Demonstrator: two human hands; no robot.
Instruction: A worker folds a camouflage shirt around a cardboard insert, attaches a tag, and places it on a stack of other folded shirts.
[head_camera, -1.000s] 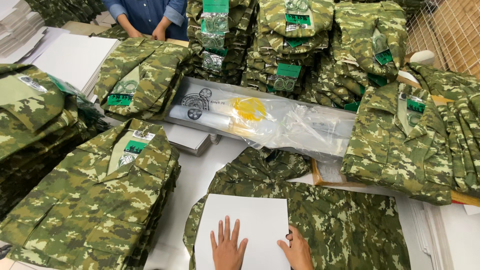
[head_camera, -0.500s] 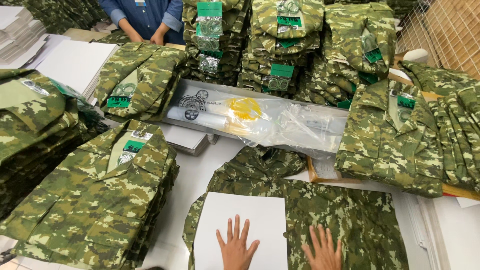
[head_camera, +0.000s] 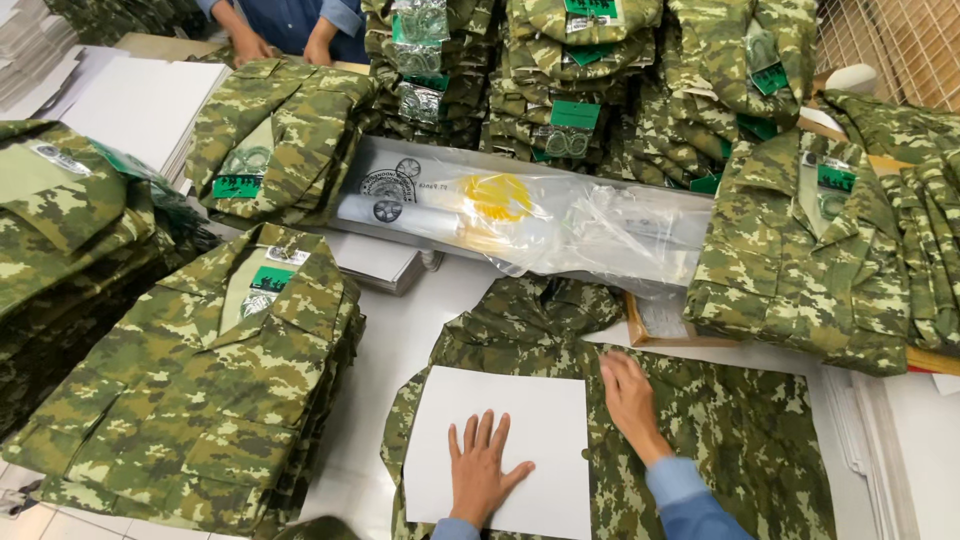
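On the table: a big white table (head_camera: 420, 330) holds many stacks of folded green spotty shirts, from the far edge down to the near edge.

Shirt piles: one tall pile (head_camera: 200, 390) sits by the near left corner, a second pile (head_camera: 280, 135) sits farther back, and more piles (head_camera: 560, 80) line the far edge.

Open shirt: one shirt (head_camera: 720, 440) lies flat and face down at the near edge, in the middle. Its collar end points to the far side.

Plastic bags: a stack of clear bags (head_camera: 540, 215) lies just past the open shirt, toward the middle of the table.

White card: a stiff white sheet (head_camera: 520, 420) lies on the back of the open shirt, a bit to the left.

Left hand: my left hand (head_camera: 482, 470) is flat, fingers spread, pressing down on the card near its bottom edge.

Right hand: my right hand (head_camera: 628, 395) lies on the cloth just beside the card's right edge, fingers together. It holds nothing.

Other person: two hands (head_camera: 285, 45) in blue sleeves rest on a pile at the far left edge.

How to do it well: I think the card should stay still and straight under the flat hand. The other hand should smooth the cloth so there are no bumps, then fold the side over tight to the card's edge.
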